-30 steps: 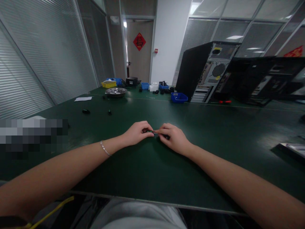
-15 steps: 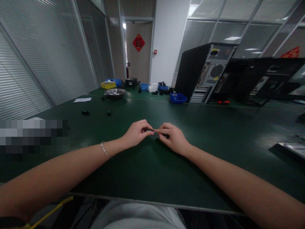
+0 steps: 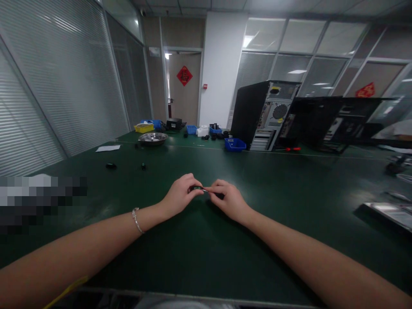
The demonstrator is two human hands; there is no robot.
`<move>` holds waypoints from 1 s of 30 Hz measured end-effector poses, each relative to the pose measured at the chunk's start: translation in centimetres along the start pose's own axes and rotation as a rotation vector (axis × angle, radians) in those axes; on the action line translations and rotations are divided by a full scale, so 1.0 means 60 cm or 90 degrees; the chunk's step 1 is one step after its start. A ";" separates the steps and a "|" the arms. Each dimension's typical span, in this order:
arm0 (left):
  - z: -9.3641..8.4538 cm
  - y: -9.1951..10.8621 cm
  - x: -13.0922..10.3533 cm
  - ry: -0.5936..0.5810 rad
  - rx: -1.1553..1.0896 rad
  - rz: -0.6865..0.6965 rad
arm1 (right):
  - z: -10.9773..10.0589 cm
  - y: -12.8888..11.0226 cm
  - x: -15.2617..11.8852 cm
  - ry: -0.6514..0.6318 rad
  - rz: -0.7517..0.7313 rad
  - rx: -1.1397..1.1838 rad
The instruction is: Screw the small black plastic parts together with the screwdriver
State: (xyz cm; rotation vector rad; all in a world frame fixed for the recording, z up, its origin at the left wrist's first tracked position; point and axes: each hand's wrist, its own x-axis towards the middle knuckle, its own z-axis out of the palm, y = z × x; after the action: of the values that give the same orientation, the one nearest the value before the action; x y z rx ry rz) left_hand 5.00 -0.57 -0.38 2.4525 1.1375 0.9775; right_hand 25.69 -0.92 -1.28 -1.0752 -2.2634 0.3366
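Observation:
Over the middle of the table, my left hand [image 3: 180, 194] pinches a small dark piece with greenish spots [image 3: 197, 188], between thumb and fingers. Its kind is too small to make out. My right hand [image 3: 230, 198] faces it, closed around a thin tool [image 3: 205, 190] whose shiny metal tip meets or nearly meets the small piece. A dark part of the tool shows under the right fingers; most of it is hidden. Both hands are close together just above the green table top [image 3: 199, 249].
A black mouse-like object [image 3: 111, 165] and a small dark piece [image 3: 143, 166] lie at left. Farther back are a metal bowl [image 3: 152, 138], a blue bin [image 3: 234, 144] and a computer tower [image 3: 257, 116]. A metal tray [image 3: 391, 212] lies at right.
The view has tilted upward, so everything appears lower in the picture, and more shows at the right. My hands keep the same hold on the small piece and the thin tool.

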 end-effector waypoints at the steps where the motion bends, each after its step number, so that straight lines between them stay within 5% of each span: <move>1: 0.000 0.000 0.000 0.002 -0.001 0.000 | 0.000 -0.001 0.000 -0.002 0.005 0.006; 21: -0.007 0.003 -0.003 0.043 -0.022 -0.027 | 0.002 -0.005 0.012 0.000 0.031 0.089; 30: -0.003 -0.010 0.002 0.058 -0.073 -0.063 | -0.007 -0.010 0.011 0.063 -0.072 -0.126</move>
State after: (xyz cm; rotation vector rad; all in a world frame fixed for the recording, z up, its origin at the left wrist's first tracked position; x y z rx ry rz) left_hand 4.57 -0.08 -0.49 2.2609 1.1834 1.1018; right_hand 25.24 -0.84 -0.42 -1.0322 -2.2927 0.0131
